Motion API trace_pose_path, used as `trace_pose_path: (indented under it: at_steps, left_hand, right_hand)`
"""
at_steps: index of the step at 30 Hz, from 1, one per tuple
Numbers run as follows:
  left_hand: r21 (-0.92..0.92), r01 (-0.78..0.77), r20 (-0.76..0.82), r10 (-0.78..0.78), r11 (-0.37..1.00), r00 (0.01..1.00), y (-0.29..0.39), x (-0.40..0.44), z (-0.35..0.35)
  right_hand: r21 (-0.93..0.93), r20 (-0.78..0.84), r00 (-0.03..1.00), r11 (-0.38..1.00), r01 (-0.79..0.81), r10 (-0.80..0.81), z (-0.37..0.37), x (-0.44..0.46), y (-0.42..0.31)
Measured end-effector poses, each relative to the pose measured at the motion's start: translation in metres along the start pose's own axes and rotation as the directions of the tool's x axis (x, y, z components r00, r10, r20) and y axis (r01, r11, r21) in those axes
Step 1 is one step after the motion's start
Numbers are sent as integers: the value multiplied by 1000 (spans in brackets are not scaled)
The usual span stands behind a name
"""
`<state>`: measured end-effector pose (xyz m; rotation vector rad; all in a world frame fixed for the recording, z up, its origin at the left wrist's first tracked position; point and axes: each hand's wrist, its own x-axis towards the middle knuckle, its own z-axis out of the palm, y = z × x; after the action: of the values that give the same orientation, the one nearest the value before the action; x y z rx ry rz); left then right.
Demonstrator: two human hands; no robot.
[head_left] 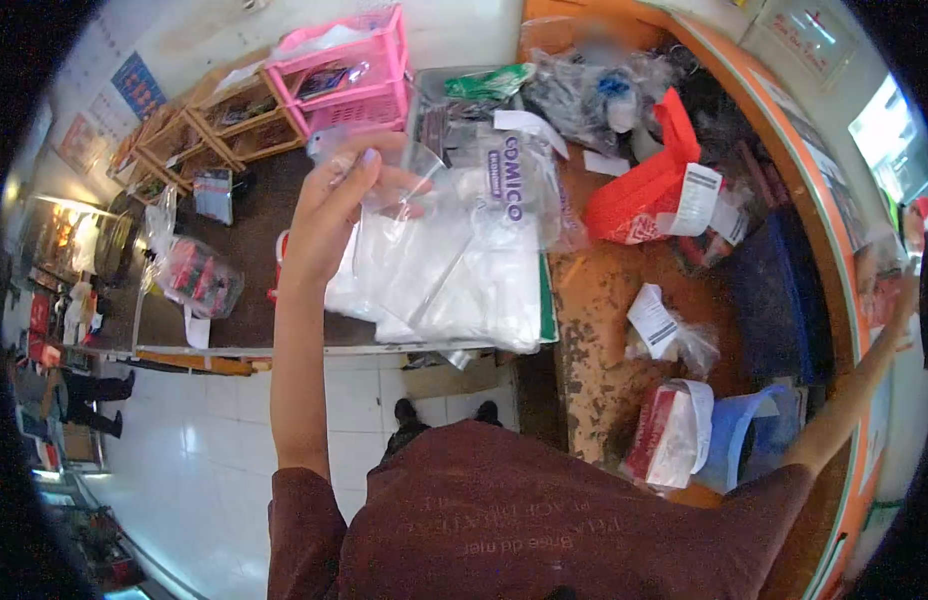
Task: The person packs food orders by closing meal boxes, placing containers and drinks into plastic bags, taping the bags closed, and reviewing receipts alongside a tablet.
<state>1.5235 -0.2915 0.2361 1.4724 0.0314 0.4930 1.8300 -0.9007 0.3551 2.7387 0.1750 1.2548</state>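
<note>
Left of centre, high in the frame, the left grip (342, 195) is closed down to a pinch on a clear plastic bag (418, 160) — thin, shiny and see-through, its film creased and loosely spread. Beneath it, at mid-frame, lies a stack of whitish clear bags (474, 290) on the dark desk (246, 325), near purple "COMICO" lettering. At the far right edge, the right grip (914, 240) is blurred — whether it holds anything, I cannot tell.
</note>
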Motion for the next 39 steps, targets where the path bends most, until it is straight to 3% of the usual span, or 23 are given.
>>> trace_pose_path:
  at_steps: [2, 4, 5, 7, 8, 10, 13, 15, 18, 19, 21, 22, 23, 25, 26, 28, 29, 30, 31, 34, 35, 38, 39]
  left_hand:
    - [21, -17, -43, 18, 1000, 999, 6, -8, -7]
    - [4, -19, -60, 19, 1000, 998, 10, -22, -21]
    - [-19, -15, -50, 14, 1000, 999, 14, -30, -31]
    - [-35, -29, -63, 27, 999, 998, 21, -47, -51]
    - [-16, -36, -91, 34, 999, 995, 24, -59, -62]
    - [31, -45, -157, 49, 999, 986, 34, -85, -93]
    - [51, -39, -367, 55, 998, 929, 51, -140, -151]
    - [38, -25, -474, 40, 999, 879, 62, -188, -200]
    - [236, 39, -691, 139, 971, 709, 71, -263, -287]
    - [286, 149, -736, 118, 947, 666, 76, -292, -318]
    - [722, 541, -676, 608, 432, 417, 71, -354, -357]
    - [688, 723, -475, 792, 63, 383, 74, -377, -371]
    - [602, 798, -476, 791, -25, 385, 80, -399, -367]
    - [650, 634, -745, 511, 418, 428, 66, -421, -342]
    - [605, 573, -791, 332, 553, 514, 58, -422, -326]
    - [470, 485, -820, 161, 738, 549, 35, -421, -318]
    - [347, 473, -862, 77, 810, 502, 22, -433, -329]
    - [223, 449, -887, -10, 865, 461, 7, -443, -344]
    - [97, 417, -898, -101, 904, 429, -1, -450, -359]
    - [381, 633, -924, 247, 675, 292, 20, -455, -403]
    - [235, 537, -964, 125, 810, 234, 22, -459, -424]
    - [92, 339, -926, -45, 936, 376, 18, -427, -454]
    - [66, 397, -892, -124, 915, 434, 16, -417, -468]
  right_hand:
    - [484, -42, 982, 856, 183, -186, -39, -51, -97]
    - [918, 168, 868, 395, 36, -468, -65, -128, -217]
    - [967, 252, 691, 194, -162, -678, -67, -168, -277]
    - [842, 271, 354, 43, -537, -895, -47, -245, -394]
    - [740, 217, 456, -159, -653, -863, -53, -279, -444]
    - [596, 188, 529, -332, -731, -827, -72, -316, -515]
    - [341, 236, 275, -185, -922, -932, -127, -337, -577]
    - [356, 169, 266, -193, -914, -949, -155, -364, -619]
    - [472, 126, 270, -181, -863, -955, -193, -398, -683]
    - [515, 126, 257, -158, -843, -958, -205, -415, -700]
    - [480, 161, 217, -116, -869, -963, -229, -448, -737]
    - [464, 177, 211, -108, -879, -961, -240, -461, -758]
    - [528, 168, 204, -86, -845, -964, -247, -478, -777]
    - [622, 109, 178, -72, -779, -978, -284, -500, -807]
    - [671, 82, 153, -59, -739, -985, -304, -510, -820]
    - [501, -27, -55, 34, -865, -998, -344, -520, -845]
    - [386, -117, -126, 72, -920, -985, -350, -530, -859]
    - [265, -210, -179, 121, -957, -961, -355, -536, -873]
    - [367, -238, -243, 145, -919, -940, -358, -535, -887]
    - [379, -216, -338, 240, -894, -916, -363, -525, -926]
    - [427, -206, -334, 223, -877, -920, -363, -524, -943]
    - [490, -229, -333, 188, -851, -915, -369, -530, -996]
    - [467, -269, -338, 184, -865, -902, -372, -530, -1015]
